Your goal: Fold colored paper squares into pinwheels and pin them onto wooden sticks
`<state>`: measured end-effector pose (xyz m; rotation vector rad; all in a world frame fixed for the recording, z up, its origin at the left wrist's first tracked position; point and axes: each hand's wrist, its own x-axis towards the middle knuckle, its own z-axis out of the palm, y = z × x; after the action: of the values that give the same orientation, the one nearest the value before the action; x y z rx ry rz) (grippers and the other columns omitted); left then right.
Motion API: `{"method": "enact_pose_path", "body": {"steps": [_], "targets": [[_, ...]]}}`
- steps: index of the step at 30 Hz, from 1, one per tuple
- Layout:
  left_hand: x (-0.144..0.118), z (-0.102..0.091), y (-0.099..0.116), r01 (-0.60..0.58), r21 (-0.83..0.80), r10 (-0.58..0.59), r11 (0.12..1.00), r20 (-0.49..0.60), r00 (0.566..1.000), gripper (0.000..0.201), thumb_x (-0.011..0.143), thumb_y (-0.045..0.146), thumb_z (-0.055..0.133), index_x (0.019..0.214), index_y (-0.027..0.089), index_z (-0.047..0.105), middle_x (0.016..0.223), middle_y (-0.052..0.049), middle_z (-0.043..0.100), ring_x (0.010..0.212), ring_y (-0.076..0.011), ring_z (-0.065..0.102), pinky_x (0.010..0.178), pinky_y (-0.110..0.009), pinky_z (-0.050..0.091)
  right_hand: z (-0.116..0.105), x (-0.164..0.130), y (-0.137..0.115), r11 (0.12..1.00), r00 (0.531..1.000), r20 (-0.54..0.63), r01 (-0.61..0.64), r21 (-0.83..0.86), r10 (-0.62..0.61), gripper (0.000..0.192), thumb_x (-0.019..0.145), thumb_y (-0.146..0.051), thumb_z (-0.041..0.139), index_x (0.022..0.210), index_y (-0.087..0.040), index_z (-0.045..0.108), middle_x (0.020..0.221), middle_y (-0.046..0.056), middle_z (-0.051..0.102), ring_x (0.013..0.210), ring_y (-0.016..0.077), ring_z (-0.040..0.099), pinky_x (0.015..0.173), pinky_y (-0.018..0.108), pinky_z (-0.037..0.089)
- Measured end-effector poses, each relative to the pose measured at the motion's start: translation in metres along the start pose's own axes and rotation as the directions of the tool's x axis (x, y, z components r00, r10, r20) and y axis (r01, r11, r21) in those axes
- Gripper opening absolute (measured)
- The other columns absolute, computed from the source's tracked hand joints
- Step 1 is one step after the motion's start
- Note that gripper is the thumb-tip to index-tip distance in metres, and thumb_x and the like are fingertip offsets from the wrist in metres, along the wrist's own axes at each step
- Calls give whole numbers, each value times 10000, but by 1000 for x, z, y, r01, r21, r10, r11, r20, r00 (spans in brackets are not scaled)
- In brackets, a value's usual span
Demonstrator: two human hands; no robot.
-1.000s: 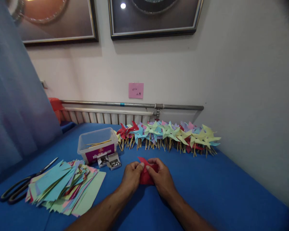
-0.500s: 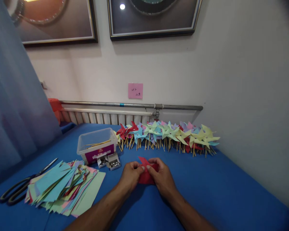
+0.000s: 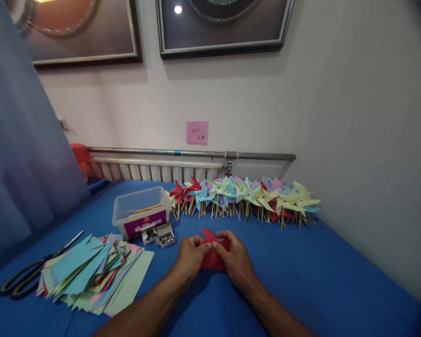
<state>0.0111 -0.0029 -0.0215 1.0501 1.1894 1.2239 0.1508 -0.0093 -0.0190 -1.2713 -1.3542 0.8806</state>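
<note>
Between my two hands is a piece of red paper (image 3: 213,261), partly folded, with one pointed tip sticking up at the top. My left hand (image 3: 191,256) pinches its left side, thumb on the front face. On the right side my right hand (image 3: 235,257) grips it the same way, the thumb pressed near the middle and the fingers behind. Both thumbs almost meet over the paper. The fingers behind the sheet are partly hidden. Beyond my hands stands a long row of finished paper pinwheels (image 3: 245,192) on thin wooden sticks.
A clear plastic box (image 3: 117,210) holds wooden sticks. Before it stand two small open boxes (image 3: 166,235) of metal pins. A pile of cut coloured paper (image 3: 91,276) and black-handled scissors (image 3: 24,278) lie left on the blue cloth (image 3: 301,285). A wall rises behind and right.
My hands stay in nearly the same place on the red paper. The thumbs have shifted very slightly; nothing else has moved.
</note>
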Motion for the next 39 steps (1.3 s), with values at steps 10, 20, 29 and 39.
{"method": "enact_pose_path", "body": {"steps": [10, 20, 29, 39], "targets": [[0, -2, 4, -16, -28, 16, 999, -3, 1000, 368, 543, 431, 814, 572, 174, 552, 479, 44, 526, 435, -77, 407, 462, -220, 294, 6, 0, 8, 815, 965, 127, -263, 516, 231, 486, 606, -406, 857, 972, -202, 611, 729, -4, 720, 619, 179, 665, 651, 300, 516], [-3, 0, 5, 16, -85, -14, 996, 25, 1000, 355, 539, 396, 820, 576, 168, 550, 496, 39, 555, 443, -79, 442, 470, -217, 323, 6, 6, 11, 912, 977, 93, -210, 353, 190, 452, 597, -345, 797, 977, -190, 606, 809, 46, 763, 699, 230, 712, 663, 341, 551], [2, -5, 5, 45, -50, -40, 998, 88, 995, 277, 567, 317, 793, 569, 164, 562, 483, 30, 553, 437, -81, 432, 467, -220, 306, -1, 4, 0, 960, 983, 89, -175, 221, 159, 418, 631, -322, 726, 1011, -180, 622, 786, 41, 746, 675, 217, 686, 630, 328, 532], [5, -9, -2, -26, 43, 21, 999, 112, 993, 326, 569, 365, 798, 579, 170, 536, 499, 38, 541, 439, -73, 413, 451, -212, 288, -1, 5, 7, 976, 988, 105, -130, 177, 113, 396, 671, -304, 708, 1034, -166, 630, 811, 44, 746, 706, 215, 696, 624, 307, 531]]}}
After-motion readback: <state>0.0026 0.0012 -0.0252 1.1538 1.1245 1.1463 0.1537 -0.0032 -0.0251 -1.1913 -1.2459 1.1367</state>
